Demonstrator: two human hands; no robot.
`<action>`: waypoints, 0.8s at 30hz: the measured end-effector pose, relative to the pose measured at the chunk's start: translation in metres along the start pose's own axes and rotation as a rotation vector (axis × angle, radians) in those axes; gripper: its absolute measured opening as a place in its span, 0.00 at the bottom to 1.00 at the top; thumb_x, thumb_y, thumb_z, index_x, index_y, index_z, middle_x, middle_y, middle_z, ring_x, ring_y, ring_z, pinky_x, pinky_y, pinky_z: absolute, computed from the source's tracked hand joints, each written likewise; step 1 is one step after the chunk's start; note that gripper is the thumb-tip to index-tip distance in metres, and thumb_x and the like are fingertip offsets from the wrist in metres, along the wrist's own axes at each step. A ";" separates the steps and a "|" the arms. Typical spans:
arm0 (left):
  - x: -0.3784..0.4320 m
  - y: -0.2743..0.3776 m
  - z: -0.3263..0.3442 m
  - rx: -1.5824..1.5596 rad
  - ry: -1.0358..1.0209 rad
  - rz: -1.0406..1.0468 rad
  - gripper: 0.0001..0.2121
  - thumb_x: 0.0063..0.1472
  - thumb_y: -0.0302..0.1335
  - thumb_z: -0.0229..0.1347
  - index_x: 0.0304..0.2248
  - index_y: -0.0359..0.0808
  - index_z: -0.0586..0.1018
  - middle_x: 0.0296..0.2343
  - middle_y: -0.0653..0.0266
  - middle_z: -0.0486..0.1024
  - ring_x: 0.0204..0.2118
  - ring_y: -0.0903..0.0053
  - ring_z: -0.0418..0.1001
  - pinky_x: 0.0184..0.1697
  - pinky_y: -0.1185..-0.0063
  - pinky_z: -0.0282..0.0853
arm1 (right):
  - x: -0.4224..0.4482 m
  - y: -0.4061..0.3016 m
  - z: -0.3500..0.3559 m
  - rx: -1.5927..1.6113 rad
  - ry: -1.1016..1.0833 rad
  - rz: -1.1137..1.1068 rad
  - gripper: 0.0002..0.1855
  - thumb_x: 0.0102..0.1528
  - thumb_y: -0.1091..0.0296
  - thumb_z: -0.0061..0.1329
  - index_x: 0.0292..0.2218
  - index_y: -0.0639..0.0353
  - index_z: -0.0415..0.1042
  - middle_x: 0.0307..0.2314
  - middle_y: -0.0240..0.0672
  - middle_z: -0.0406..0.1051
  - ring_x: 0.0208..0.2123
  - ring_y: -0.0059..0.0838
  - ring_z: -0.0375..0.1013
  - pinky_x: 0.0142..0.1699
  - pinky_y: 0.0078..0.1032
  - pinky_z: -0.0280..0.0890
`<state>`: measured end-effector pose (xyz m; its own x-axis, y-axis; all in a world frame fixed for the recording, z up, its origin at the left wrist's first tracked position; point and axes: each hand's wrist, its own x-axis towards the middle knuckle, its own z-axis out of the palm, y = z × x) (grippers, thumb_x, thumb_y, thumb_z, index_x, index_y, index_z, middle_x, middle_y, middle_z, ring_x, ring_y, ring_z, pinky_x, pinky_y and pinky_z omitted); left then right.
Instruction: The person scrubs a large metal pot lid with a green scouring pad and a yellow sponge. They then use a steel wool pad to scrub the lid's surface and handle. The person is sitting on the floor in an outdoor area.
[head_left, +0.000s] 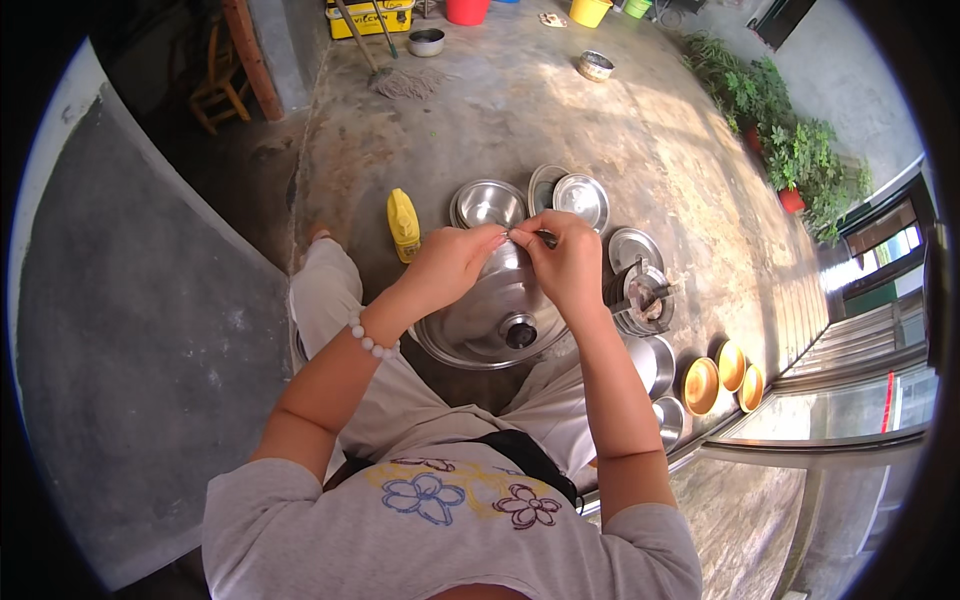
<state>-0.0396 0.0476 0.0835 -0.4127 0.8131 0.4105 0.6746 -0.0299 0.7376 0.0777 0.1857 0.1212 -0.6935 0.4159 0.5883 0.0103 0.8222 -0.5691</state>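
My left hand (466, 259) and my right hand (564, 255) meet at the fingertips above a shiny steel pot lid (450, 330). Between finger and thumb they pinch a small metal piece (508, 235), too small to make out. The domed lid lies between my legs, with its black knob (520, 331) towards me. Part of a dark object shows under my right fingers; I cannot tell what it is. Just past my hands, steel bowls (491, 202) sit on the floor. Left of my left hand stands a yellow plastic bottle (403, 225).
To the right are a steel lid (634, 250), a stacked metal steamer rack (646, 300), steel basins (660, 367) and several wooden bowls (701, 386). A mop (409, 82) lies ahead on the concrete floor. Potted plants (802, 150) line the right wall; a grey wall (150, 322) bounds the left.
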 end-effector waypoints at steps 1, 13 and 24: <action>0.001 -0.001 0.000 -0.002 -0.001 0.000 0.09 0.65 0.27 0.49 0.39 0.33 0.77 0.18 0.55 0.70 0.19 0.69 0.70 0.25 0.76 0.63 | 0.000 0.001 -0.002 0.003 -0.004 0.032 0.07 0.42 0.71 0.61 0.23 0.62 0.76 0.21 0.41 0.74 0.27 0.42 0.73 0.34 0.33 0.67; -0.007 -0.006 0.002 -0.057 0.017 -0.027 0.10 0.66 0.28 0.47 0.40 0.32 0.77 0.18 0.55 0.71 0.19 0.70 0.70 0.26 0.78 0.64 | -0.005 0.018 0.002 0.018 -0.014 0.043 0.07 0.46 0.68 0.60 0.24 0.60 0.76 0.20 0.37 0.74 0.21 0.40 0.70 0.44 0.31 0.66; -0.016 -0.019 -0.005 -0.170 0.178 -0.088 0.11 0.66 0.28 0.47 0.40 0.30 0.77 0.19 0.58 0.72 0.21 0.81 0.69 0.27 0.80 0.64 | -0.029 0.074 -0.014 0.301 0.082 0.475 0.09 0.50 0.70 0.59 0.28 0.68 0.76 0.22 0.33 0.76 0.24 0.16 0.70 0.33 0.18 0.65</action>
<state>-0.0489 0.0324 0.0655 -0.5766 0.7024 0.4173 0.5247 -0.0732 0.8481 0.1090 0.2401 0.0699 -0.6049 0.7514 0.2636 0.0931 0.3955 -0.9138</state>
